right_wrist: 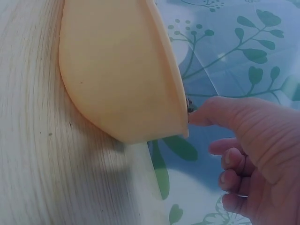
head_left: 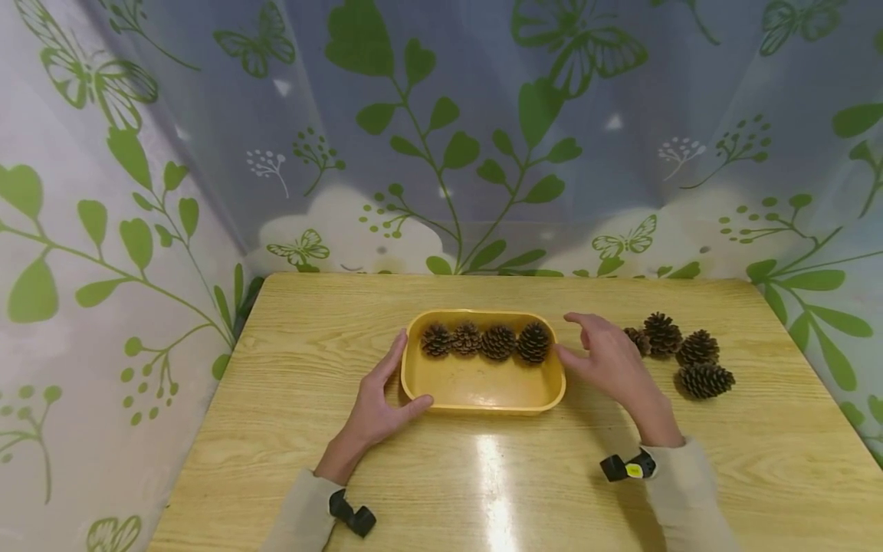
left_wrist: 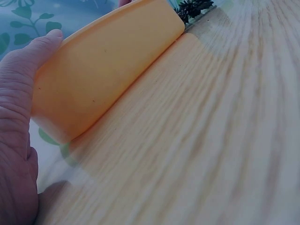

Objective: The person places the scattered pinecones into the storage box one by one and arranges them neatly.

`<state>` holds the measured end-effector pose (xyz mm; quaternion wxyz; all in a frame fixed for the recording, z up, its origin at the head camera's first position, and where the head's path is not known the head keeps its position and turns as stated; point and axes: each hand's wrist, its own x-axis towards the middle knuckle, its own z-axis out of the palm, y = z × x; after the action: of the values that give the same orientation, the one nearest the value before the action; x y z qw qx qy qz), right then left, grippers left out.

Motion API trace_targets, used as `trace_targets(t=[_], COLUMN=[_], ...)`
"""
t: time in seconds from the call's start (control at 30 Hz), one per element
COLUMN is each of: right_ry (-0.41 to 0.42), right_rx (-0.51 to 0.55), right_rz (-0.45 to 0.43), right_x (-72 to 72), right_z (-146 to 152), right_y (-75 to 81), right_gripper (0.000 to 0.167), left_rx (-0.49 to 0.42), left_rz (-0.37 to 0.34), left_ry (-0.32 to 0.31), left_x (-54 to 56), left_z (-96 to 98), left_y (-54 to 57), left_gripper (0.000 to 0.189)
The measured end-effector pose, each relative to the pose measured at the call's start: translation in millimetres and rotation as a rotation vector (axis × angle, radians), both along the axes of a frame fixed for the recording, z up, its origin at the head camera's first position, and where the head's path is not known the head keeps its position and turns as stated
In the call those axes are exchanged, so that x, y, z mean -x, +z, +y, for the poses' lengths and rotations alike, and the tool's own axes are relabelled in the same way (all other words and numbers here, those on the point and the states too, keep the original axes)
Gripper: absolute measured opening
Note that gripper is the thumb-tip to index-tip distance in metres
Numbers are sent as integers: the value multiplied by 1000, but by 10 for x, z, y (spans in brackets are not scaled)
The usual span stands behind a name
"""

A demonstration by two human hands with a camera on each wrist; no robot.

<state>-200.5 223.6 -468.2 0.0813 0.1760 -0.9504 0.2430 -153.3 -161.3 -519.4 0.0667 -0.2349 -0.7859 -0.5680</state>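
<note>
A yellow rectangular plastic bin (head_left: 483,395) with rounded corners stands on the table. Along its far side, several brown pine cones (head_left: 498,342) sit in one row. My left hand (head_left: 375,406) holds the bin's left end, fingers along the side wall and thumb at the front rim; the left wrist view shows that thumb (left_wrist: 47,44) against the wall. By the right end is my right hand (head_left: 607,360), its thumb tip at the rim near the rightmost cone and its index finger apart from the thumb. The other right fingers (right_wrist: 234,173) are loosely bent with nothing in them.
Several more pine cones (head_left: 698,349) lie clustered on the wooden table (head_left: 290,345), just right of my right hand. A curtain (head_left: 455,153) with green leaves and butterflies hangs behind the table's far edge and along its sides.
</note>
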Motion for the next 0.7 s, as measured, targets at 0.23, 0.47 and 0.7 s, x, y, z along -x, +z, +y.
trace_targets(t=[0.23,0.47,0.7], right_ry=[-4,-16,-40], right_rx=[-4,-9,-8], right_rz=[2,-10,30], right_x=[-3,-18,-39], right_z=[51,89,185], right_y=[-8,5,6], right_gripper=[51,52,54], left_rx=[4,11,16], left_rz=[4,9,9], left_ry=[7,21,17], left_x=[9,125,152], left_z=[-5,-43,-57], left_y=[-16,-327,-394], left_gripper=[103,110,110])
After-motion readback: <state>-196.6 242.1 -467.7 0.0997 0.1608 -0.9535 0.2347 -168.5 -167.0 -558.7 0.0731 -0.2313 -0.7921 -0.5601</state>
